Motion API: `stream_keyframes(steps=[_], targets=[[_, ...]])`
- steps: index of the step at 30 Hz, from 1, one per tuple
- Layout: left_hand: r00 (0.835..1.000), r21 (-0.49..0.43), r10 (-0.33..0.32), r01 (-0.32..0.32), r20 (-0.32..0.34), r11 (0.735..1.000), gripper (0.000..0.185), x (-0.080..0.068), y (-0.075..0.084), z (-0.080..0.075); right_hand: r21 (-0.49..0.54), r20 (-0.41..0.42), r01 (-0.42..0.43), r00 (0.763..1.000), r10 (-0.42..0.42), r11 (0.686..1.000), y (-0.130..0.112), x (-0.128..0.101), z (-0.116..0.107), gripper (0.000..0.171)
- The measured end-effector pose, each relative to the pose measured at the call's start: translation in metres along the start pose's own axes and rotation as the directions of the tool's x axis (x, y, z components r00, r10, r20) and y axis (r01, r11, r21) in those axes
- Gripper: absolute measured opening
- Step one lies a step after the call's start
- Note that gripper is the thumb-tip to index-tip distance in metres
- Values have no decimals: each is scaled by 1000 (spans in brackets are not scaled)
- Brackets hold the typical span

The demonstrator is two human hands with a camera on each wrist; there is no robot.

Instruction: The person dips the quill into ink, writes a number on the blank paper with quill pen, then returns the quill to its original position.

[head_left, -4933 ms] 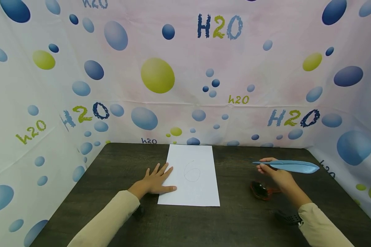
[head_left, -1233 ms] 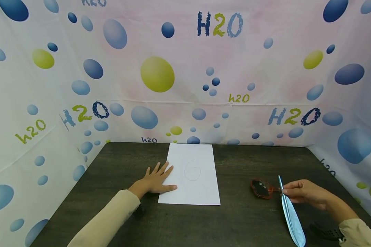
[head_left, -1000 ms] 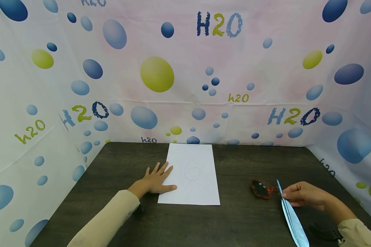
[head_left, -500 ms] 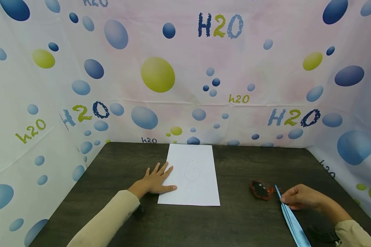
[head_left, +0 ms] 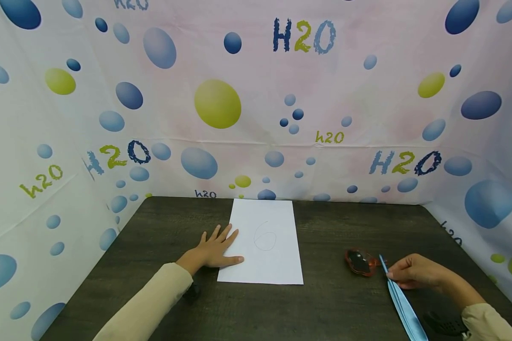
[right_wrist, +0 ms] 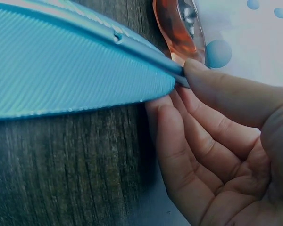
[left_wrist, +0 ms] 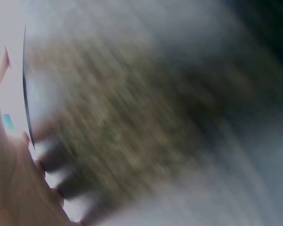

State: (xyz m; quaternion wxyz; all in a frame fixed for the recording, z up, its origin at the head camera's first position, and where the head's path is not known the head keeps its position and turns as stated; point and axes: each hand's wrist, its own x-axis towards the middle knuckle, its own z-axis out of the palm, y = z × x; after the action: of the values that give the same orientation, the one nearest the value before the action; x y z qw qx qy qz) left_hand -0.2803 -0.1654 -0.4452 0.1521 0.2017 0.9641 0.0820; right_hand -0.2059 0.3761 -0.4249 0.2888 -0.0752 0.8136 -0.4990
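Observation:
In the head view, my left hand [head_left: 213, 252] lies with fingers spread over the left edge of a white sheet of paper [head_left: 277, 270], which carries a thin handwritten "6". At the right, my right hand [head_left: 420, 272] pinches a light-blue feather pen [head_left: 405, 310] between thumb and fingers near its narrow end. The feather's broad part points toward the near edge of the table. The right wrist view shows the pinch close up, with the ribbed blue feather [right_wrist: 75, 66] stretching left from the thumb and fingers. Blur covers most of the left wrist view.
Red-orange framed sunglasses [head_left: 360, 262] with dark lenses lie on the dark wooden table [head_left: 324, 303], just left of the pen's narrow end. A white backdrop [head_left: 256, 71] printed with blue and green dots and "H2O" lettering stands behind the table and at both sides.
Since the oldest frame, my right hand has brought the pen nearer and turned it from pointing sideways to lying toward the near edge. Over the last half second it stays almost still; the left hand stays put.

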Motion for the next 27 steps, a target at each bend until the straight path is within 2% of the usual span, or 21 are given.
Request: stream_keyframes(steps=[15, 21, 27], targets=[[1000, -5, -4, 4, 12, 1000, 93, 1, -2, 1, -15, 13, 19, 1000, -19, 1000, -1, 0, -3, 29], [1000, -21, -2, 2, 17, 1000, 94, 2, -3, 1, -16, -31, -16, 999, 16, 1000, -7, -3, -11, 32], [999, -43, -6, 8, 36, 999, 93, 3, -4, -4, -51, -97, -8, 995, 3, 999, -16, -9, -27, 46]])
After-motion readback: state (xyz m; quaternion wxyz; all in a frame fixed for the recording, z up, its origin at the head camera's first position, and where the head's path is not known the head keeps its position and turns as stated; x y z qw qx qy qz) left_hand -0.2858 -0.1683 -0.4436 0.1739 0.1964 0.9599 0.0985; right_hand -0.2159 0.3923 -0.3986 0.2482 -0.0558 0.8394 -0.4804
